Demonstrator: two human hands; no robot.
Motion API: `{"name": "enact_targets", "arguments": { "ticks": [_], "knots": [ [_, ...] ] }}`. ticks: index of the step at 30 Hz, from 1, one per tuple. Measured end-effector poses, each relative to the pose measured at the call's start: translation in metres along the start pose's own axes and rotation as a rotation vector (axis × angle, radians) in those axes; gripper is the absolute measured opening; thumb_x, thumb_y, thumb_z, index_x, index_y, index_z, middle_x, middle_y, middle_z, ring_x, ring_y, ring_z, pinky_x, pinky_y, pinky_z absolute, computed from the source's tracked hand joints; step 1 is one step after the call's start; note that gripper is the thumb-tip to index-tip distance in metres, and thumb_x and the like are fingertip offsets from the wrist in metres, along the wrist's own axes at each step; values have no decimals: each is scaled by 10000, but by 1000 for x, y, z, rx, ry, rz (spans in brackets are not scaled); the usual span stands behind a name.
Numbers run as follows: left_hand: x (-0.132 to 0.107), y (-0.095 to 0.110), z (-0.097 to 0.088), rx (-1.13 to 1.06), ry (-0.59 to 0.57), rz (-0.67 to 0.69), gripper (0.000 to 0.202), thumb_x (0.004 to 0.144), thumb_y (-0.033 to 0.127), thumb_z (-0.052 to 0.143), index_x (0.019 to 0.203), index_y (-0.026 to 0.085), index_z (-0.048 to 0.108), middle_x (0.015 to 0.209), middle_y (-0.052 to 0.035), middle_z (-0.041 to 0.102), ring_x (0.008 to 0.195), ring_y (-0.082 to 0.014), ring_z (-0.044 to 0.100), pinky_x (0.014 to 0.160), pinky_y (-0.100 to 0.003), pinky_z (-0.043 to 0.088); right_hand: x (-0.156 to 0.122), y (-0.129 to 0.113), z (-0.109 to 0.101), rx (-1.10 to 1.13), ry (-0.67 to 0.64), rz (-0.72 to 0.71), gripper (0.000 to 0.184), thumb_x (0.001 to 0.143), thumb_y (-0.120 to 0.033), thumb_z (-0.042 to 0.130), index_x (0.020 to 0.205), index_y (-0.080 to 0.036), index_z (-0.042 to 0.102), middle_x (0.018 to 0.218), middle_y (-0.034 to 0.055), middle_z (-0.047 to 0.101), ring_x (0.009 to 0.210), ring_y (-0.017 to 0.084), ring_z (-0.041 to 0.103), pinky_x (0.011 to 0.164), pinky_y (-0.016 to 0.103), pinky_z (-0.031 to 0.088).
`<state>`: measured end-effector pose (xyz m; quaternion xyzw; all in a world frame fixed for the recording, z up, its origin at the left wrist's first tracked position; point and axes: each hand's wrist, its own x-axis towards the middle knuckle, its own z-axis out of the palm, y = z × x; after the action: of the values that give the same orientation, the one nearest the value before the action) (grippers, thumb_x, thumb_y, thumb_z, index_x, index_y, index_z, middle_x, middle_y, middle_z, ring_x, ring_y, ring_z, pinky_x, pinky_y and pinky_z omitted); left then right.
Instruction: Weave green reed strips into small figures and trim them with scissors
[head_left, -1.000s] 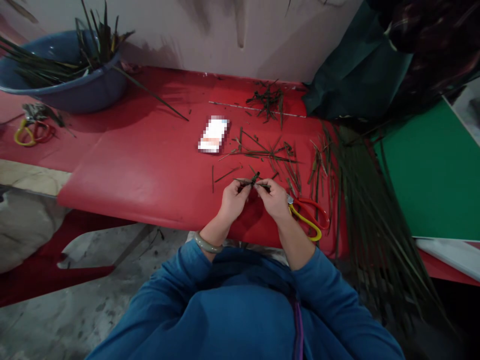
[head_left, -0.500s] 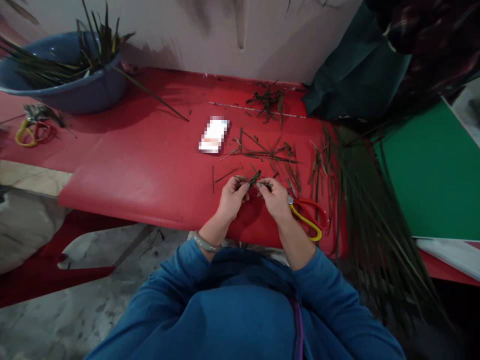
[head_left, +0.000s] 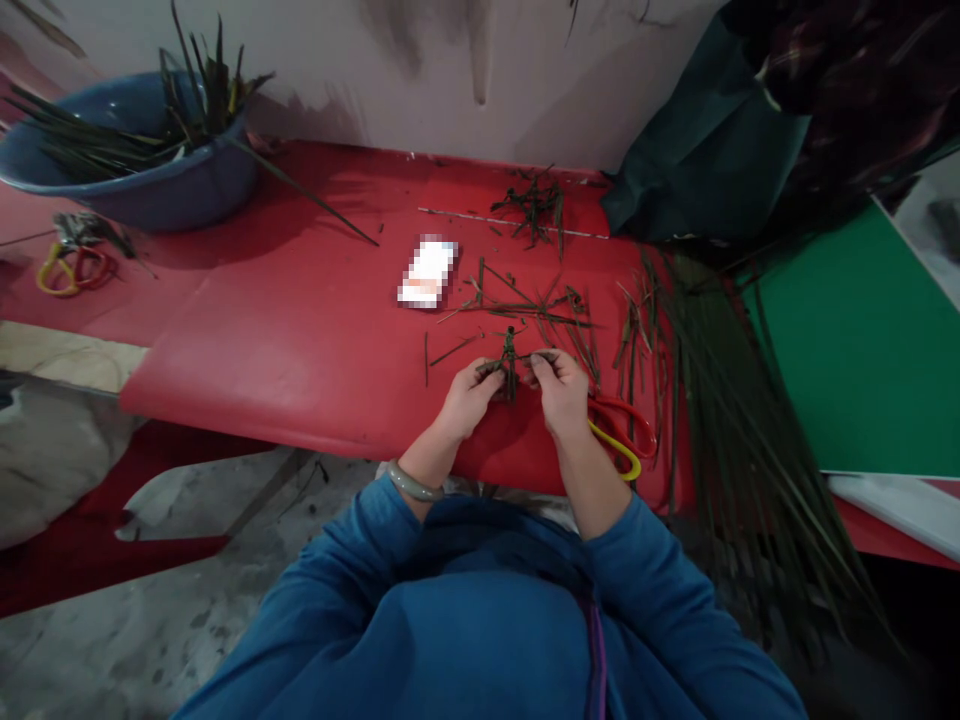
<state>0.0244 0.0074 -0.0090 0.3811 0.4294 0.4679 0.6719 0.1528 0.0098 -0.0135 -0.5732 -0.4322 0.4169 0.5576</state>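
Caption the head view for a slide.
Both hands, left and right, pinch a small leaf-strip piece over a red table.

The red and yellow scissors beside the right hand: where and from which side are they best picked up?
Probably by the handle loops of the scissors, coming from the right: the loops lie exposed on the red table, while the blade end is hidden under the right hand.
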Motion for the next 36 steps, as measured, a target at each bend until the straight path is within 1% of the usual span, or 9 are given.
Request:
{"name": "enact_targets", "arguments": {
  "ticks": [4,9,13,16,19,23,29,34,36],
  "knots": [
    [2,-2,-1,-65,23,-15,192,709,305,567,817,147,555,741,-23,612,637,-108,576,617,-256,483,0,2,0,59,-12,4,234,714,-422,557,776,-196,552,662,-25,604,518,98,531,487,226,422],
    [2,0,-2,-126,-4,-24,181,723,289,532,851,160,532,727,-18,626,595,-112,592,634,-285,493,0,3,1,78,-52,-22,212,708,-402,566,768,-200,547,651,-37,582,511,95,521,485,225,419],
    [-2,6,-1,-154,33,-21,160,708,252,520,843,167,504,722,-7,621,570,-109,597,617,-279,489,0,4,1,119,-31,-62,267,736,-444,537,843,-199,540,710,-21,591,528,98,534,483,228,412],
    [-2,6,0,-143,45,-12,152,705,263,515,824,169,494,701,2,606,536,-100,576,553,-249,468,-3,2,2,126,-94,-105,328,740,-473,530,927,-204,526,768,-10,591,550,95,535,481,223,408],
    [-2,3,0,-126,53,28,168,687,277,547,805,164,509,679,17,583,545,-89,552,523,-221,449,-8,2,5,80,-175,-103,352,702,-476,567,920,-201,536,750,-7,588,587,108,537,515,233,429],
    [-1,-3,0,-90,19,88,210,671,320,597,784,152,537,649,26,560,542,-81,524,532,-220,440,-14,6,4,-39,-108,-146,262,703,-434,564,794,-188,580,685,-7,585,616,125,529,586,257,445],
    [-3,-4,2,-37,-1,136,289,667,410,616,771,147,553,596,30,532,499,-71,474,501,-215,410,-12,15,1,-63,-72,-198,258,730,-419,524,786,-181,606,692,-7,604,636,132,534,624,261,441],
    [-2,-5,1,19,-22,177,291,651,370,639,801,132,563,638,23,564,528,-67,491,523,-208,408,-11,16,3,-81,-103,-241,256,737,-403,519,784,-170,616,727,9,619,689,143,546,680,279,441],
    [-1,-6,0,52,-40,174,263,657,345,631,791,131,559,610,28,561,511,-69,498,517,-209,406,-12,15,3,-102,-97,-246,253,738,-398,523,782,-168,618,734,14,620,694,144,546,681,278,437]
  ]
}}
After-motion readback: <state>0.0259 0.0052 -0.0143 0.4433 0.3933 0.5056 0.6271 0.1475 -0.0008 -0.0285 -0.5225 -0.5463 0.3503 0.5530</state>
